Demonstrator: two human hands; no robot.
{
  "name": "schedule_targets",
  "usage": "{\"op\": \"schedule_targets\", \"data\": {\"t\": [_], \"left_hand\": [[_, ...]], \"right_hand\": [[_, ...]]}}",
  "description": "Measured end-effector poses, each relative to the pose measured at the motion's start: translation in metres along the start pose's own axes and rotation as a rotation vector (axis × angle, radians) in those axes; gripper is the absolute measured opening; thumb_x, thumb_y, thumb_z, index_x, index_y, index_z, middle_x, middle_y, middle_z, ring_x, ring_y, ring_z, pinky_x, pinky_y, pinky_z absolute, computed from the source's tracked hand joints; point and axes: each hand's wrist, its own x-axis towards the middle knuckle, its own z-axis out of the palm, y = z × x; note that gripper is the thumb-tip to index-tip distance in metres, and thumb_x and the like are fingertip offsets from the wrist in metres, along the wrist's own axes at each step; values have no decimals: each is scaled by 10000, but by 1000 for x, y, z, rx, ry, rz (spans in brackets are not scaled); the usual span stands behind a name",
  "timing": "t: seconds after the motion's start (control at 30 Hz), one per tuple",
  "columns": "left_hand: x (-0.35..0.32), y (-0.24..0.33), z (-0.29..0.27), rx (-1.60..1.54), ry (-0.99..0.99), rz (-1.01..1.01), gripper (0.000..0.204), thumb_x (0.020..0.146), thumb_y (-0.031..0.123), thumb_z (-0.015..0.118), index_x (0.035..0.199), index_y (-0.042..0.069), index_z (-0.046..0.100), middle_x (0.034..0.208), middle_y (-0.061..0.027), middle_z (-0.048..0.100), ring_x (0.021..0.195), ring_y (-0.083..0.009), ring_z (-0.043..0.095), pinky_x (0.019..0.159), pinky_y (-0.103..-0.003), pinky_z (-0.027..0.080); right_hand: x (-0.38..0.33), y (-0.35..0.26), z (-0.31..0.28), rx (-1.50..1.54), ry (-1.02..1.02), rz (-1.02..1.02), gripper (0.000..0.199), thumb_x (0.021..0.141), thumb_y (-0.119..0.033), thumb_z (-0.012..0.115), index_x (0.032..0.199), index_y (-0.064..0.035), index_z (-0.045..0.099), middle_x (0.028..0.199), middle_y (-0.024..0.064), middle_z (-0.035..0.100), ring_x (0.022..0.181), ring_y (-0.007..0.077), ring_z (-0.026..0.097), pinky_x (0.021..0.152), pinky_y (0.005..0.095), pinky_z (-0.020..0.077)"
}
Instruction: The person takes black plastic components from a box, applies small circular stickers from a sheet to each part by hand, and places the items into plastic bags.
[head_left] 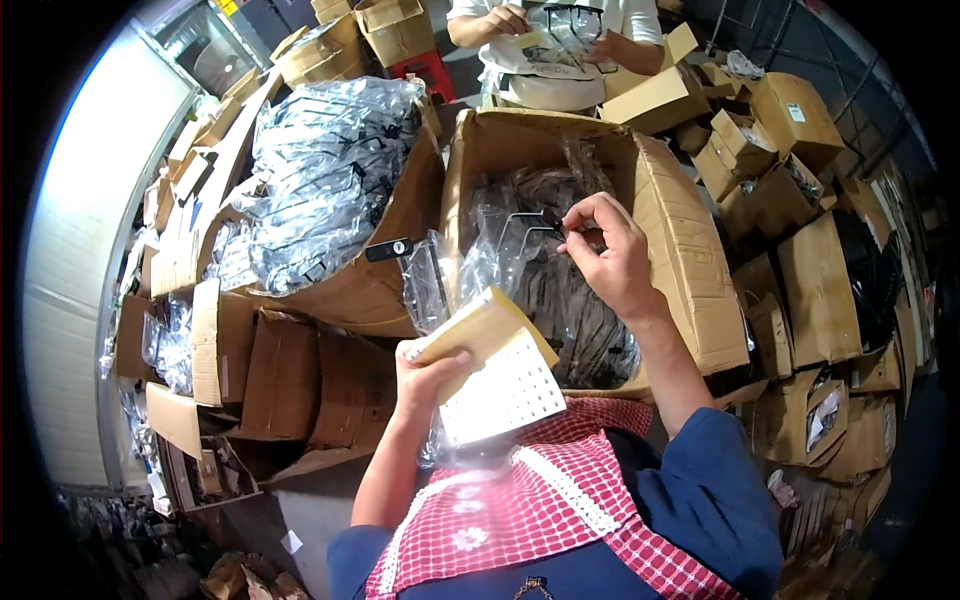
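Note:
My left hand (425, 375) grips a tan sheet of sticker backing (480, 325) together with a white sheet of small stickers (505, 395), held over my red checked apron. A clear plastic bag (445, 275) hangs just above that hand. My right hand (610, 250) is raised over an open cardboard box (690, 270), its fingertips pinching a pair of dark-framed glasses in clear wrap (535, 225). Several bagged glasses fill the box (575, 310).
A second open box heaped with bagged glasses (320, 175) stands to the left. Flattened and stacked cardboard boxes (790, 190) crowd the right and back. Another person (560, 40) stands opposite, handling a bag. Empty cartons (280, 375) lie at lower left.

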Motion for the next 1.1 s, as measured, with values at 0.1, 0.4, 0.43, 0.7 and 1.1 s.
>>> {"op": "schedule_targets", "data": {"t": [0.1, 0.4, 0.43, 0.7, 1.1], "left_hand": [[-3, 3, -2, 0, -11, 13, 203, 714, 0, 725, 910, -52, 722, 806, -83, 714, 691, -133, 682, 654, -240, 543], [-3, 0, -12, -32, -68, 67, 145, 734, -8, 716, 871, -49, 739, 783, -66, 710, 686, -118, 668, 625, -227, 523], [-3, -1, -16, -41, -47, 76, 145, 734, -8, 716, 871, -49, 739, 783, -66, 710, 686, -118, 668, 625, -227, 523], [-11, 11, -50, -108, 14, 170, 219, 714, 56, 782, 910, -38, 749, 824, -56, 726, 747, -96, 649, 696, -255, 520], [-48, 215, -399, -111, 472, 1109, 423, 902, 123, 613, 1284, -47, 550, 1304, -187, 563, 1188, -279, 565, 955, -411, 514]], "right_hand": [[2, -4, 4, 124, -18, 113, 119, 818, 72, 625, 902, -3, 585, 855, 57, 620, 751, 144, 649, 615, 257, 546], [14, 8, 15, 214, -59, 258, 135, 838, 39, 678, 941, -34, 632, 849, 6, 640, 756, 70, 611, 671, 220, 488], [17, 13, 18, 305, -89, 294, 121, 861, 10, 668, 974, -25, 646, 871, 3, 645, 773, 74, 606, 700, 223, 488], [41, 16, 46, 648, -268, 634, 171, 857, -123, 625, 983, -8, 634, 828, 61, 621, 759, 161, 612, 724, 292, 505], [18, 56, 79, 505, -299, 808, 86, 958, -165, 604, 975, -83, 622, 749, 15, 642, 659, 120, 616, 599, 267, 512]]}}
